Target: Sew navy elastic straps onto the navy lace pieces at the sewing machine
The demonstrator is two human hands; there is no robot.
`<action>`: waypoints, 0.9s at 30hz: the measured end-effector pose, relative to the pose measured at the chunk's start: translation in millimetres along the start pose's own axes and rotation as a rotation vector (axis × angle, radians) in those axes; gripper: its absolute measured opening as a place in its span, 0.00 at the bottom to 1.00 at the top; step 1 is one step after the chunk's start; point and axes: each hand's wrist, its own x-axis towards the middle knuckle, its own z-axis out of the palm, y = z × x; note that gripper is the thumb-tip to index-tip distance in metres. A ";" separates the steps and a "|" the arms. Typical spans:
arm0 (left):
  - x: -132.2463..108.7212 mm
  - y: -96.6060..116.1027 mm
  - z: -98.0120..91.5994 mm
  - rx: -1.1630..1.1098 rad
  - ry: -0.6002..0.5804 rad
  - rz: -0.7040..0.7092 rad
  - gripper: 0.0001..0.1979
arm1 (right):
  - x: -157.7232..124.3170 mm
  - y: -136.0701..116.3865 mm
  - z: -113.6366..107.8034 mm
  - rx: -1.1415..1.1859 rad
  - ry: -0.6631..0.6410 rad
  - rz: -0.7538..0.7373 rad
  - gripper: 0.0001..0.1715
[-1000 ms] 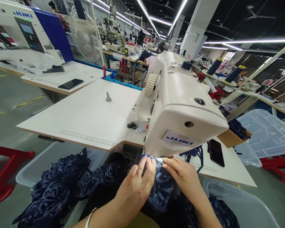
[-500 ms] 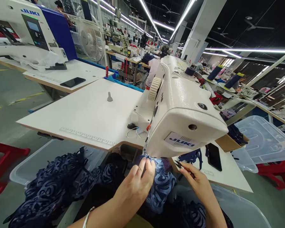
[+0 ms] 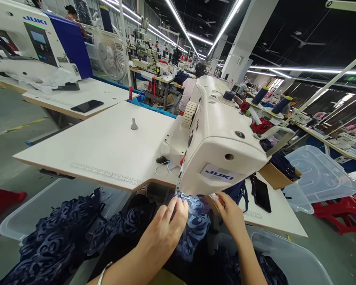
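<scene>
Below the head of a white sewing machine [image 3: 222, 158], my left hand [image 3: 166, 225] pinches the top edge of a blue patterned lace garment piece [image 3: 194, 229]. The lace hangs down from the needle area, which is partly hidden by my fingers and the machine head. My right hand [image 3: 230, 213] is wrapped round a pair of thread snips [image 3: 221, 201], of which a bit of orange handle shows. It is just right of the lace, under the machine's head, and the snips' blades are hard to make out.
More blue lace pieces [image 3: 56, 233] lie heaped at the left by a clear plastic bin [image 3: 10, 223]. Dark straps [image 3: 239, 194] and a black phone [image 3: 261, 194] lie on the table at right. Behind them stands a cardboard box [image 3: 274, 176]. A white tabletop [image 3: 106, 142] spreads left.
My right hand with the snips has moved left, in under the machine head towards the lace. My left hand still pinches the lace at the needle area. The view has shifted slightly.
</scene>
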 end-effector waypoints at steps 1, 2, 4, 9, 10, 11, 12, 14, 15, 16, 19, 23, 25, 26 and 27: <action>0.7 -0.6 -0.1 -0.006 -0.002 0.006 0.20 | 5.6 -1.4 6.1 -0.020 0.027 -0.037 0.18; 1.2 -1.2 -0.1 -0.012 -0.004 0.014 0.20 | 11.4 -2.7 12.3 -0.033 0.053 -0.071 0.17; 1.6 -2.4 0.1 -0.029 0.003 0.027 0.20 | 22.9 -4.7 24.2 -0.034 0.095 -0.111 0.17; -0.1 -3.1 3.4 -0.068 0.018 0.057 0.20 | 32.0 -16.6 38.3 0.064 0.151 -0.042 0.18; -0.4 -2.8 4.3 -0.072 0.024 0.059 0.20 | 27.9 -21.8 37.1 0.101 0.143 -0.029 0.20; -0.5 -2.3 5.0 -0.074 0.031 0.057 0.20 | 21.9 -27.9 35.0 0.135 0.128 -0.025 0.23; -0.4 -1.9 5.5 -0.075 0.034 0.055 0.20 | 14.1 -34.5 32.2 0.187 0.087 -0.024 0.27; 0.2 -1.5 5.6 -0.077 0.028 0.049 0.20 | -4.6 -47.0 26.2 0.375 -0.091 -0.006 0.35; 0.4 -1.8 5.1 -0.083 0.030 0.043 0.20 | -14.2 -52.1 23.8 0.542 -0.238 0.020 0.37; 0.1 -2.4 4.3 -0.102 0.040 0.038 0.20 | -23.2 -55.8 21.9 0.720 -0.375 0.050 0.38; -3.7 -6.1 1.2 -0.251 0.095 0.023 0.18 | -42.4 -61.1 17.4 1.186 -0.513 0.197 0.34; -11.4 -11.9 0.0 -0.518 0.160 0.103 0.19 | -47.1 -70.5 2.0 1.367 -0.376 0.353 0.26; -12.3 -13.6 1.0 -0.576 0.145 0.173 0.21 | -41.3 -77.3 -8.8 1.286 -0.415 0.285 0.22; -11.9 -14.2 1.2 -0.580 0.126 0.191 0.22 | -36.4 -78.7 -13.6 1.207 -0.432 0.236 0.20; -11.1 -14.8 0.9 -0.571 0.108 0.187 0.23 | -30.0 -77.6 -17.4 1.092 -0.422 0.215 0.18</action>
